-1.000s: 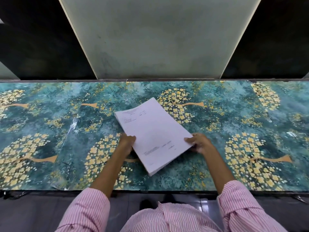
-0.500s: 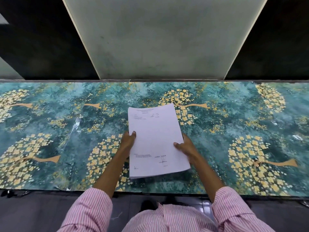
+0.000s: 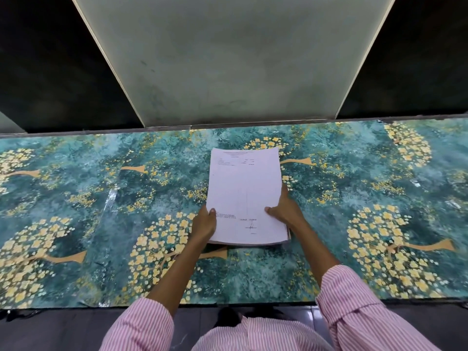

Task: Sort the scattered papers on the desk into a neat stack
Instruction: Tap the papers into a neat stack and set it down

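The stack of papers [image 3: 244, 188] sits at the middle of the desk [image 3: 101, 224], its long axis running straight away from the person, short edges near and far. Both hands hold its near half from opposite sides. The left hand [image 3: 203, 224] grips the left edge with its thumb on top, and the right hand [image 3: 286, 211] grips the right edge, its thumb on the top sheet. Neither hand is nearer, so squaring the edges looks like a job for both together.
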